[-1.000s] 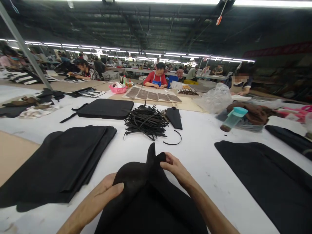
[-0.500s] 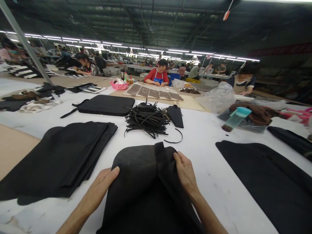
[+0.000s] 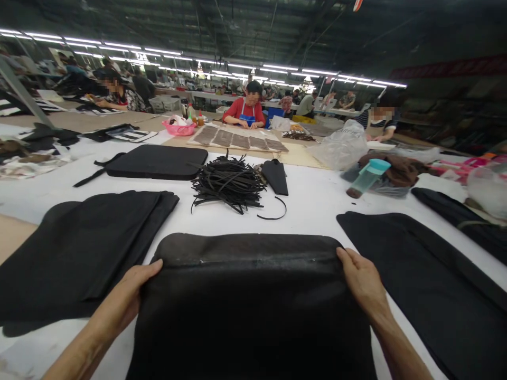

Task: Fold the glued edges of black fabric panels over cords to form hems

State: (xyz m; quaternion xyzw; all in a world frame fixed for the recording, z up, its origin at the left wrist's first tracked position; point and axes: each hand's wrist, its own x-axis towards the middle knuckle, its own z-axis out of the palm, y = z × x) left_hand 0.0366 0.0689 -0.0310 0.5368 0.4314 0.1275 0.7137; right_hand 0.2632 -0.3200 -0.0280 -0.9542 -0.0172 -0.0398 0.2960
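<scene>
A large black panel with rounded corners, leather-like in look, [image 3: 253, 306] spreads across the front of the view. My left hand [image 3: 137, 282] pinches its left edge near the upper corner, thumb on top. On the opposite side my right hand [image 3: 362, 277] grips the right edge close to the other corner. The panel is stretched between them, with a crease and a few pale marks along its upper part. Its lower end runs out of view. The fingers under the panel are hidden.
Stacked black panels [image 3: 87, 248] lie left, and more black panels [image 3: 428, 274] lie right. Beyond are a heap of black strips [image 3: 229, 182], a black padded piece [image 3: 158, 161], a small black piece [image 3: 275, 177] and a bottle [image 3: 368, 178]. Co-workers sit behind.
My hands have moved apart, opening out the panel, which was folded over at its right side with a black flap there. The view has shifted slightly.
</scene>
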